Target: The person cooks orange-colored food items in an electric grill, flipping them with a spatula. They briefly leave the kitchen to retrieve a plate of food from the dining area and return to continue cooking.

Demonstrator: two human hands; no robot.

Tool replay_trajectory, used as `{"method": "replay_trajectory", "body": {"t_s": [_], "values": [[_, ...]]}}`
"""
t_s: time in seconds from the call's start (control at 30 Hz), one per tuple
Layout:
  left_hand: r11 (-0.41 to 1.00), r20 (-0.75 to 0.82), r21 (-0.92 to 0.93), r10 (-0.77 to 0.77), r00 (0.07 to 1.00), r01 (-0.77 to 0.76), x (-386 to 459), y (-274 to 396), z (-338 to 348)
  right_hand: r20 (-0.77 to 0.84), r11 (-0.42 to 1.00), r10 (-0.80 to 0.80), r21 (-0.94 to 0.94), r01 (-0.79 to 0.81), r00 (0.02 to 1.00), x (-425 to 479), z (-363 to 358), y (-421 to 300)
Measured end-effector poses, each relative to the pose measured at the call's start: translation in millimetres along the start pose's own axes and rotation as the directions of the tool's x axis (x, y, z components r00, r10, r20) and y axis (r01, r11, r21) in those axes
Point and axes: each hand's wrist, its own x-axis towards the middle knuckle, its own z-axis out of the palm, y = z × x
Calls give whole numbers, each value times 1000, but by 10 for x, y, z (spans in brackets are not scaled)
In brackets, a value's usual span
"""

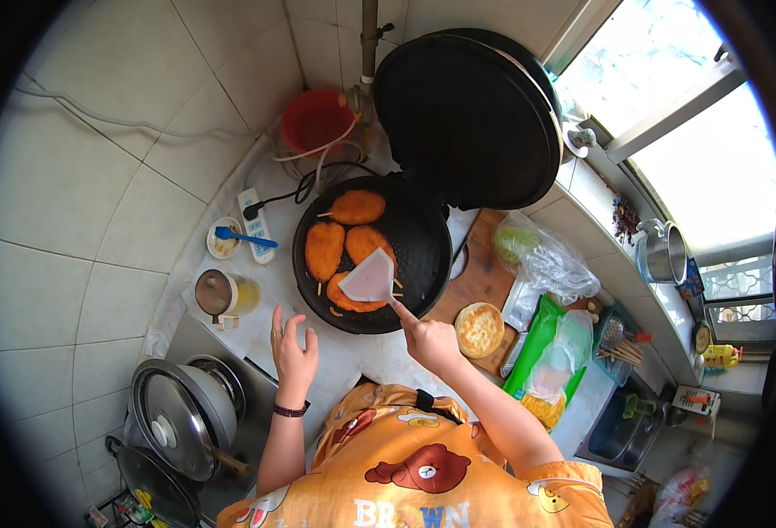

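In my right hand (pixel 431 344) is a pale pink spatula (pixel 369 277), its blade over the patty nearest me in the round black electric griddle (pixel 427 254). That orange-brown patty (pixel 348 301) is partly hidden by the blade. Other flat patties lie at the back (pixel 357 207), on the left (pixel 324 251) and in the middle (pixel 365 243); short wooden sticks poke out of them. The griddle's lid (pixel 467 122) stands raised behind. My left hand (pixel 294 356) holds nothing, fingers apart, above the counter near an oil jug (pixel 229 294).
A power strip (pixel 256 224) and a small bowl (pixel 224 245) with a blue brush (pixel 246 237) are on the left. A lidded pot (pixel 180 422) stands at lower left. On the right, a cutting board (pixel 477 277) carries a round flatbread (pixel 480 329) beside plastic bags (pixel 553 264).
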Motion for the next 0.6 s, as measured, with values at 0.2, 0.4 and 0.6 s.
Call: {"method": "replay_trajectory", "body": {"t_s": [0.2,0.4,0.6], "values": [[1000,-17,-7,-3,1000,3,-20,-50,-8,-13,1000,-25,7,25,1000,-195,-86,-25],[1000,-7,6,3,1000,-3,-31,-47,5,43,996,11,-86,-8,999,-209,71,-56],[999,-5,-2,-36,999,36,-19,-20,10,27,996,4,-94,-2,1000,-213,91,-34]]}}
